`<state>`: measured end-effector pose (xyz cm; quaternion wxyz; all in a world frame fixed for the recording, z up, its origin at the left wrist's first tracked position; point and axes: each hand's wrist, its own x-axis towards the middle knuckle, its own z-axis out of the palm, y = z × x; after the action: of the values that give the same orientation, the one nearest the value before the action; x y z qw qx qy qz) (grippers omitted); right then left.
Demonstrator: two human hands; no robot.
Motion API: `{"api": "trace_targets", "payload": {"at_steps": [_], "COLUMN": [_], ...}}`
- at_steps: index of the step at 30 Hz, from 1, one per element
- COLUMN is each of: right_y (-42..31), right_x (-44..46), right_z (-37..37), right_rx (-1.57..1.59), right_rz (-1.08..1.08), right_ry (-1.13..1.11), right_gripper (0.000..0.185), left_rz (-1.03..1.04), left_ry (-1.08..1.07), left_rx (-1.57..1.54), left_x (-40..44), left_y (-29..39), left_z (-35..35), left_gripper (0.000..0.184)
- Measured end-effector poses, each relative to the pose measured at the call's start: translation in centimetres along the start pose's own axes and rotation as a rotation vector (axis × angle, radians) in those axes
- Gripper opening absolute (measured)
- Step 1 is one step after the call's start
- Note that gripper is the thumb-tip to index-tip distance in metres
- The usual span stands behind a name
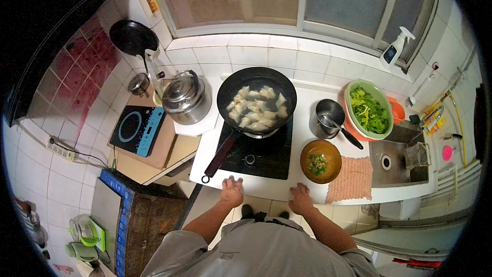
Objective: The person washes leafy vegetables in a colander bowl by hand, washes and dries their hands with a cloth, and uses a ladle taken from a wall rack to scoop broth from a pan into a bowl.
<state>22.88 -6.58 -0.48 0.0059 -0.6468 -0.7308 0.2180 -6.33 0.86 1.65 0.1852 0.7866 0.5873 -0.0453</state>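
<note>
My left hand [232,192] rests on the front edge of the white counter, fingers apart and nothing in it. The wok [257,72] stands above it on a black cooktop [266,159], its dark handle [223,155] pointing down toward that hand. Many pale dumplings [256,106] lie in the liquid in the wok. My right hand [301,198] touches the same edge farther right, also open and holding nothing. Just above it is a brown bowl [328,150] with chopped greens [318,164] inside.
A small pot [320,124] with a dark-handled ladle [352,137], a green basin [353,88] of leafy vegetables [368,109], a pink cloth [351,182] and the sink [394,178] are at right. A kettle [192,106] and a blue-edged induction cooker [137,129] stand at left.
</note>
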Motion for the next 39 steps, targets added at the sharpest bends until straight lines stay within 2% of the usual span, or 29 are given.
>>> {"api": "trace_targets", "payload": {"at_steps": [6, 9, 12, 15, 19, 26, 30, 33, 36, 39], "right_y": [0.2, 0.6, 0.8, 1.1, 1.8, -0.3, -0.2, 0.8, 0.6, -1.4], "right_x": [-0.3, -0.3, -0.5, -0.9, -0.8, -1.1, -1.0, -0.3, -0.6, -0.7], "right_z": [-0.6, -0.7, -1.0, -0.6, 0.7, -1.5, -0.1, 2.0, 2.2, 0.0], "right_rx": [-0.005, 0.012, -0.018, -0.02, -0.116, -0.034, -0.127, -0.16, -0.244, -0.255], "right_rz": [-0.037, -0.03, -0.055, -0.065, -0.111, -0.029, -0.028, -0.037, -0.071, -0.009], "right_ry": [-0.016, -0.081, -0.108, -0.094, -0.072, -0.158, -0.106, -0.046, -0.035, -0.061], "right_gripper": [0.056, 0.058, 0.058, 0.059, 0.06, 0.061, 0.061, 0.063, 0.067, 0.071], "left_rz": [0.053, -0.024, -0.068, -0.079, -0.143, -0.109, -0.1, -0.004, 0.032, 0.097], "left_ry": [0.041, 0.014, -0.003, -0.023, -0.116, -0.114, -0.088, 0.04, 0.053, 0.028], "left_rx": [0.105, 0.071, 0.138, 0.208, 0.085, 0.036, -0.041, -0.136, -0.216, -0.075], "left_x": [1.1, 1.1, 0.9, 0.4, -0.2, -0.2, 0.1, 0.3, 0.4, 0.9], "left_y": [-1.5, -1.0, -0.5, 0.5, 1.8, 1.4, 1.1, 0.7, 1.5, 1.2], "left_z": [3.1, 3.4, 3.4, 2.7, 1.2, 0.5, 0.1, 1.0, 1.3, 2.1], "left_gripper": [0.055, 0.056, 0.07, 0.073, 0.07, 0.068, 0.064, 0.06, 0.059, 0.058]}}
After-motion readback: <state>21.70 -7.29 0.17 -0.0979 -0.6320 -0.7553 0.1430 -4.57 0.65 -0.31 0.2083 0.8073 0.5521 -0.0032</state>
